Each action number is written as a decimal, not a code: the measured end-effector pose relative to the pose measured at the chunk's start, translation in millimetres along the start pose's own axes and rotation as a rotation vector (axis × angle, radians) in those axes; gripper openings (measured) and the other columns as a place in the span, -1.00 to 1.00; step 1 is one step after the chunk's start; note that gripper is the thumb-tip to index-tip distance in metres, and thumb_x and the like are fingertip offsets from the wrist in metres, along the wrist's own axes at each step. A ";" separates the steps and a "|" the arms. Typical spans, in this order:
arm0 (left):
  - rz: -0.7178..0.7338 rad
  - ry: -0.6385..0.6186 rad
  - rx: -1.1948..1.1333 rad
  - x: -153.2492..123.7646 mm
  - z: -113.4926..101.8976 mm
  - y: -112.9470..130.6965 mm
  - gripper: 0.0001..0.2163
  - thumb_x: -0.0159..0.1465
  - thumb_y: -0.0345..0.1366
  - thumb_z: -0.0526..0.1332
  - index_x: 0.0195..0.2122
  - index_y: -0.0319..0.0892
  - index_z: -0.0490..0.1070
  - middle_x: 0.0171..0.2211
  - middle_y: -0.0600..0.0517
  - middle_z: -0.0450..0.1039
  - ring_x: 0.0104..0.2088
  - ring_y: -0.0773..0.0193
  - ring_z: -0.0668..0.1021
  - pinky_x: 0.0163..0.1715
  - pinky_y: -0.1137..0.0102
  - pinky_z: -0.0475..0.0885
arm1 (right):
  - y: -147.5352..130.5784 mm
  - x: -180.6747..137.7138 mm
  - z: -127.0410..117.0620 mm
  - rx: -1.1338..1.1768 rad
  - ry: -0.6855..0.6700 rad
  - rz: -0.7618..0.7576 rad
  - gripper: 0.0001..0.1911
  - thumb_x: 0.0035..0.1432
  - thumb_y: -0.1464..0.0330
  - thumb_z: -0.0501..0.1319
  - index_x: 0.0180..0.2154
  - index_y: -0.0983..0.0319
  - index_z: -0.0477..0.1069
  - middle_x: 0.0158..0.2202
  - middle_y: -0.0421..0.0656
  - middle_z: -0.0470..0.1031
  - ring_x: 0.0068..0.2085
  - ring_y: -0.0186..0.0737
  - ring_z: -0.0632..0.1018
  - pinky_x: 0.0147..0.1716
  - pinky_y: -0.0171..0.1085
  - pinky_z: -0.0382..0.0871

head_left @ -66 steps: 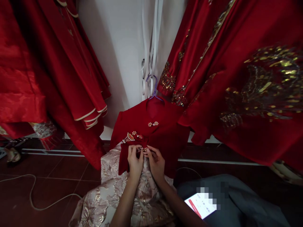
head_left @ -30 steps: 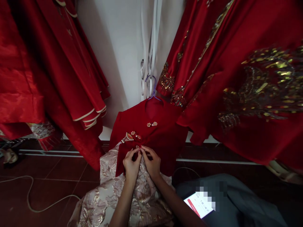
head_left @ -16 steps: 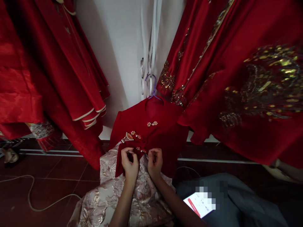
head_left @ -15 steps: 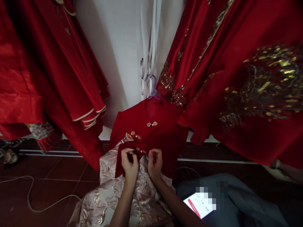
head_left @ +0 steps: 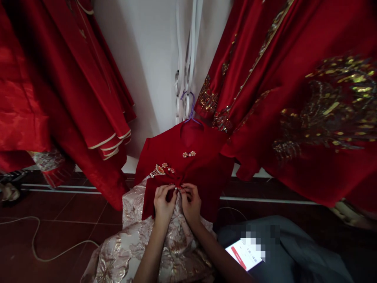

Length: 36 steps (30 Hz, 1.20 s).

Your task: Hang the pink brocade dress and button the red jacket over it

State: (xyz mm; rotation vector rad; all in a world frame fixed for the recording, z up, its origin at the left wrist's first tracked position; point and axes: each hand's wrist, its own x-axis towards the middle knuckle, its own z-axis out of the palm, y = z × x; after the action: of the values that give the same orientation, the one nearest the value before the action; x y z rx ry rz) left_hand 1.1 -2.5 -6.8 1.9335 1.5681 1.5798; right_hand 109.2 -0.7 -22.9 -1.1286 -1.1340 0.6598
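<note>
A short red jacket [head_left: 212,169] hangs on a purple hanger [head_left: 193,104]. Its front carries a beaded flower clasp [head_left: 189,154] near the neck and a fan-shaped brooch [head_left: 160,169] with beads. At the lower front edge, my left hand [head_left: 163,202] pinches one side of another beaded clasp [head_left: 178,188], thumb against fingers. My right hand [head_left: 191,203] pinches the other side, its fingertips close to the left ones. The fingers partly cover this clasp, so I cannot tell whether it is fastened. Pale brocade fabric [head_left: 129,247] with metallic flowers lies beneath my forearms.
Red garments [head_left: 97,98] hang at the left, and sequinned red garments [head_left: 294,118] at the right. White straps [head_left: 191,47] hang above the hanger. A lit phone [head_left: 243,255] lies on grey-blue fabric [head_left: 294,243]. A pale cable [head_left: 55,259] runs over the tiled floor.
My hands have come closer together, and my right fingertips have moved up and left to the lower clasp. The view has shifted slightly.
</note>
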 end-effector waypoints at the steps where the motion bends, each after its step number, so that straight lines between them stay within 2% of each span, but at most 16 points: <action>1: -0.006 0.001 -0.003 -0.5 0.2 -1.4 -0.86 0.15 -0.32 0.22 -0.25 -0.11 0.49 -0.29 0.00 0.49 -0.21 0.22 0.47 -0.17 0.32 0.38 | 0.3 0.5 0.1 0.002 -0.004 0.001 -0.80 0.07 0.37 0.15 -0.20 0.21 0.31 -0.21 -0.10 0.43 -0.25 -0.27 0.49 -0.29 -0.28 0.44; 13: -0.045 0.011 -0.089 1.2 -2.1 -1.5 -0.89 0.12 -0.23 0.27 -0.34 -0.11 0.49 -0.36 0.03 0.52 -0.27 0.23 0.51 -0.20 0.32 0.40 | 3.8 1.6 0.1 0.049 -0.011 0.046 -0.79 0.09 0.29 0.18 -0.20 0.22 0.37 -0.24 -0.10 0.48 -0.26 -0.26 0.52 -0.33 -0.29 0.46; 22: -0.087 -0.062 -0.221 0.7 -3.4 -1.7 -0.85 0.16 -0.24 0.22 -0.27 -0.12 0.49 -0.30 0.01 0.53 -0.24 0.26 0.53 -0.16 0.34 0.41 | 3.9 -0.4 -0.3 0.097 -0.030 -0.010 -0.78 0.13 0.29 0.15 -0.18 0.23 0.38 -0.25 -0.08 0.48 -0.24 -0.25 0.52 -0.30 -0.28 0.46; 33: -0.171 0.012 -0.210 -2.4 -0.6 -2.8 -0.84 0.12 -0.19 0.25 -0.38 -0.17 0.47 -0.41 0.02 0.52 -0.36 0.28 0.53 -0.23 0.37 0.42 | 4.1 -2.1 0.1 0.083 -0.058 -0.023 -0.80 0.14 0.27 0.15 -0.21 0.23 0.37 -0.32 -0.11 0.46 -0.32 -0.26 0.51 -0.33 -0.27 0.43; 36: -0.203 -0.056 -0.266 0.0 -4.0 3.0 -0.84 0.10 -0.19 0.26 -0.38 -0.18 0.49 -0.41 0.02 0.52 -0.36 0.28 0.53 -0.24 0.38 0.42 | 3.9 -2.8 -1.7 0.055 -0.055 -0.062 -0.80 0.16 0.27 0.11 -0.20 0.22 0.34 -0.30 -0.12 0.43 -0.29 -0.26 0.48 -0.28 -0.25 0.40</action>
State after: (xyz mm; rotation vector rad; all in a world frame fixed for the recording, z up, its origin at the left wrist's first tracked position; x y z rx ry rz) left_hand -0.4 -5.5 -3.1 1.6114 1.4011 1.5456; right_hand 110.3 -2.4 -27.6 -1.0302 -1.1861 0.6735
